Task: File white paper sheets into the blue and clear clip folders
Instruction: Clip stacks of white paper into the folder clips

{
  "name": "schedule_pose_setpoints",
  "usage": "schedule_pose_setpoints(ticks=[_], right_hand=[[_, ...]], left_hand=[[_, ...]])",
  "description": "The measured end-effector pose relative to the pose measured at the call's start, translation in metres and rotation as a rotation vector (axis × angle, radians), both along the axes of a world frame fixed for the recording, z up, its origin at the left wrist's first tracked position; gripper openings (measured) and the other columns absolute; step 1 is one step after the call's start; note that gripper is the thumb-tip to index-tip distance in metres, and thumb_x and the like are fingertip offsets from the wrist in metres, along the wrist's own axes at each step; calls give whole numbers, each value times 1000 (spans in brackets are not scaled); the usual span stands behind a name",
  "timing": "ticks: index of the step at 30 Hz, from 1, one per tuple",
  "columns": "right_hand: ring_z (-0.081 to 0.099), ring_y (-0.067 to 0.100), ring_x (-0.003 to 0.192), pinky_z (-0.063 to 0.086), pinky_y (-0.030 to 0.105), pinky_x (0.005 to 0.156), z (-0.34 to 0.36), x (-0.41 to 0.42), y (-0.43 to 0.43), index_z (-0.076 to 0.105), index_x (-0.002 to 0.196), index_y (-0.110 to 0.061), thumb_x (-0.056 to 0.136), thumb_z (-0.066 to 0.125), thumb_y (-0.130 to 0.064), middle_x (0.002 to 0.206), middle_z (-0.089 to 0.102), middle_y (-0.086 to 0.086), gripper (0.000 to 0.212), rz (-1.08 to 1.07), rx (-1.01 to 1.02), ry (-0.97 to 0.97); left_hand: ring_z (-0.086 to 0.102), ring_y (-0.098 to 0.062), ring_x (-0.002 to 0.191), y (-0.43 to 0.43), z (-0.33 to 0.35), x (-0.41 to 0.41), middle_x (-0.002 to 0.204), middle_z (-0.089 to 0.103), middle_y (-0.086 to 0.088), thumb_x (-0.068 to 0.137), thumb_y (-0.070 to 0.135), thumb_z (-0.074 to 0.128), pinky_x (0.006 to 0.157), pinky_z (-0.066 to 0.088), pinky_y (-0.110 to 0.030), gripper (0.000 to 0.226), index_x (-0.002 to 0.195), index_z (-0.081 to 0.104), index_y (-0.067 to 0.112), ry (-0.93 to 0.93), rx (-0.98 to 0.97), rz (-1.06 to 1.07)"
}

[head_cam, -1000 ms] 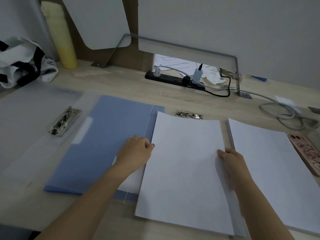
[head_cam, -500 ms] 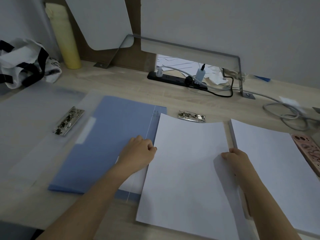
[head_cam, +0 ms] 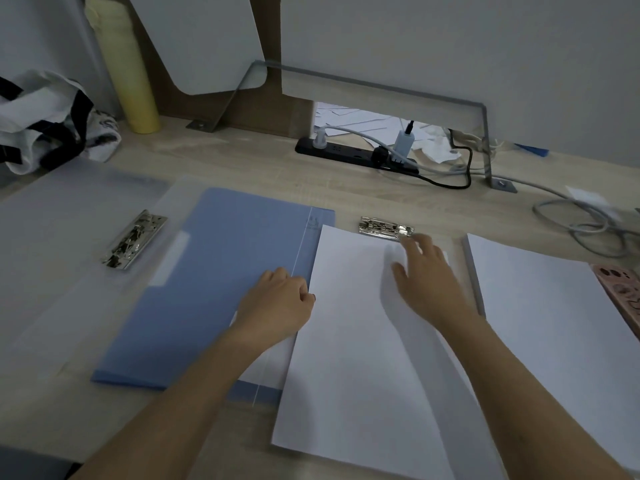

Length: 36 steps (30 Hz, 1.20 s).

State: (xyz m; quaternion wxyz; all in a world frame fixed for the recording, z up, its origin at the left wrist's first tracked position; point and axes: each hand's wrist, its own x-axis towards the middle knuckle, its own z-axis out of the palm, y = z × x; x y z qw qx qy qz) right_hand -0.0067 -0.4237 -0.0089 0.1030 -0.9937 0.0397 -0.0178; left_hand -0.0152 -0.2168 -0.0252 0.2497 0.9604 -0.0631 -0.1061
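Nearest: sheets (head_cam: 363,341) lying flat in the open right half of the blue folder (head_cam: 221,282), near edge close to the desk front, slightly skewed clockwise against the spine crease

Left hand (head_cam: 280,306) curled into a loose fist, knuckles pinning the left edge of the sheets at the crease; not grasping anything, just pressing

Right hand (head_cam: 429,275) open, fingers spread, nothing held, hovering over the top of the sheets with fingertips just short of the clip (head_cam: 386,228)

Looks like the clamp step: reach for the lever, lift, slide paper under, let go

To do it well:
- keep left pressure on so the pile stays put while the right works the lever
- square the top edge to the clip first; skew now gets locked in
- lift lever fully before pushing paper up, else top sheets curl or snag
- push the pile as one block from the bottom edge, not the top sheet alone
- lower the lever slowly, check no corner is folded under

Beside, right: spare stack (head_cam: 554,306) near the folder, phone (head_cam: 620,292) touching its right edge

Left: clear folder (head_cam: 69,237) open and partly under the blue one, its own clip (head_cam: 133,239) bare, no paper in it yet, so roughly first half of the job in hand

Far: power strip (head_cam: 356,155) and cables (head_cam: 588,223) at the back of the desk (head_cam: 263,157), well clear of the work
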Motion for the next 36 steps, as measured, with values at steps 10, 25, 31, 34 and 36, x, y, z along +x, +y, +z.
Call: schedule_pose_setpoints(ticks=[10,25,31,34,36], right_hand=[[40,36,121,30,36,102,-38,66,20,40,137,-3,93,37,-10,134,46,16,45,100,10,-208],[49,32,112,36,36,94,-42,64,22,47,131,-11,84,34,-11,126,49,14,49,26,122,-327],[51,34,110,41,37,86,-34,62,20,20,145,-7,88,41,-7,145,32,14,61,-153,414,-402],[50,33,114,41,34,85,-21,52,6,21,145,-6,91,44,-10,148,26,15,60,-273,486,-392],[42,31,125,35,31,98,-11,40,-11,27,143,-5,91,47,-11,147,27,17,56,-311,493,-320]], left_hand=[[39,-13,98,1,-3,6,92,39,5,95,31,39,83,41,-31,35,62,32,25,69,8,-11],[37,-13,93,0,-1,3,77,33,9,94,30,43,73,33,-25,36,60,31,24,38,-15,3],[39,-13,98,0,-1,3,88,38,5,94,30,42,80,39,-29,36,60,31,25,58,-27,15],[39,-14,100,1,0,4,91,39,4,94,30,42,81,38,-29,36,60,31,24,61,-26,10],[41,-15,103,1,0,3,92,40,4,94,31,42,80,37,-28,36,60,32,24,62,-35,9]])
